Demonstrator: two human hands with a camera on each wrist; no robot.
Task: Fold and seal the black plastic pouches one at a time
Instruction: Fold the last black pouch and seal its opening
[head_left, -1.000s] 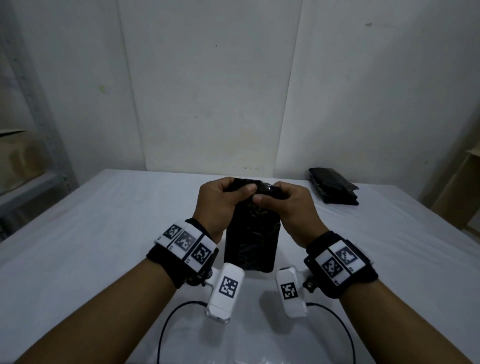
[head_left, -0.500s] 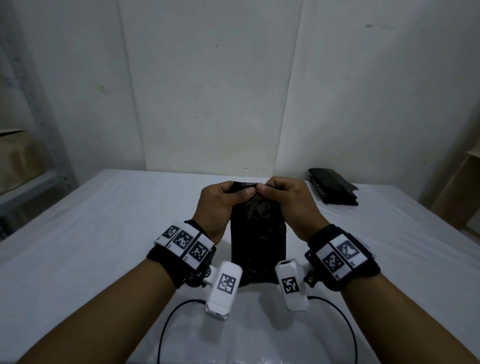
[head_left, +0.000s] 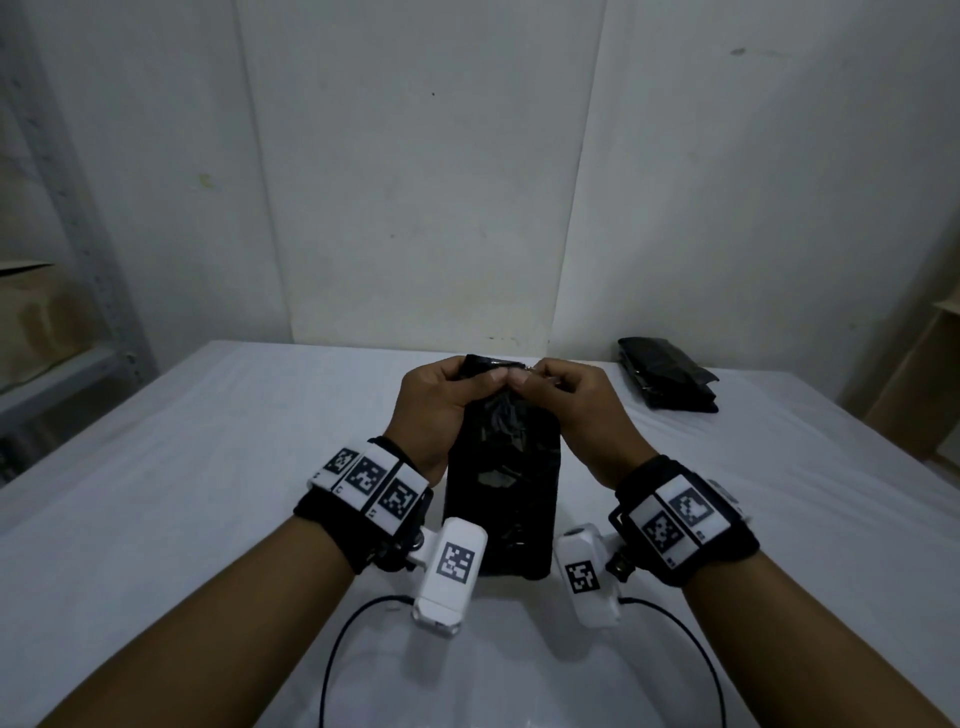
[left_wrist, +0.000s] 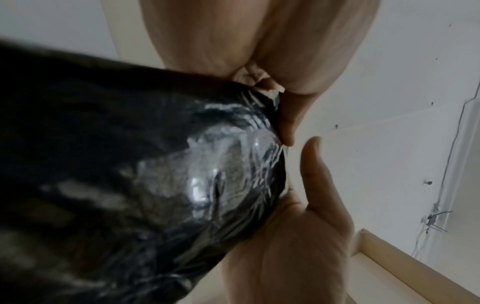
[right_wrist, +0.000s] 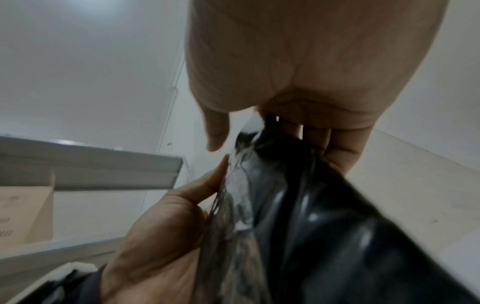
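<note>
Left hand (head_left: 441, 410): at about 11 o'clock from the pouch's middle, fingers curled over the top edge, thumb pinching the plastic from the near side.
Pouch (head_left: 501, 488): held upright over the white table (head_left: 208, 519), between the two wrists, its lower end just above the cloth or touching it; I cannot tell which.
Right hand (head_left: 574, 410): at about 1 o'clock, fingertips clamped on the same top edge, the two thumbs meeting in the middle.
Pouch look: glossy black film, heavily creased, bulging as if filled, catching light in patches.
Stack of pouches (head_left: 667, 382): at 2 o'clock, well apart, lying flat on the table.
Risk: slick film may slip from the pinch, so the fold springs open.
Risk: uneven pull between the hands would likely skew the fold and leave the seal crooked.
</note>
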